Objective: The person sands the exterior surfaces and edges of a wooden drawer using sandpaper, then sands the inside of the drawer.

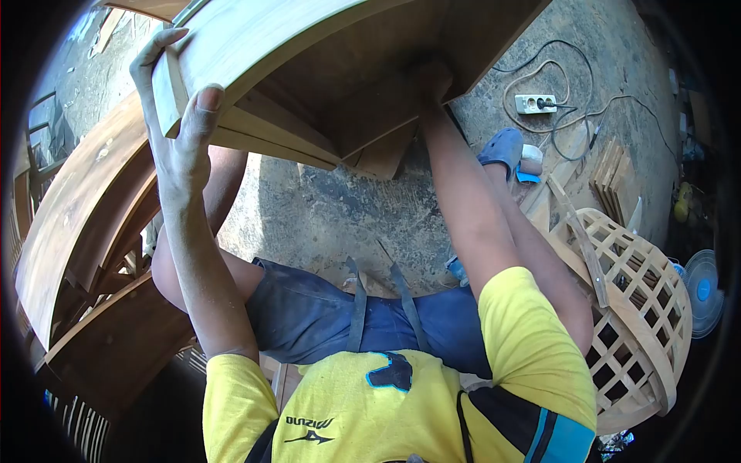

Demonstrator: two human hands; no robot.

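Observation:
A large wooden furniture piece (pixel 270 46) with a curved edge and a shaded hollow underside is tilted up in front of me. My left hand (pixel 185 116) grips its left corner, with the thumb on the near side and the fingers bent over the outer edge. Deep in the shade, my right hand (pixel 431 77) reaches up against the inner side of the same piece. Its fingers are too dark to make out, so I cannot say whether it holds anything.
Curved wooden panels (pixel 85 208) stand at the left. On the right are a wooden lattice piece (pixel 617 270), a fan (pixel 702 287) and a stack of wood strips (pixel 610 181). A power strip (pixel 536 104) with loose cables lies on the concrete floor (pixel 309 208).

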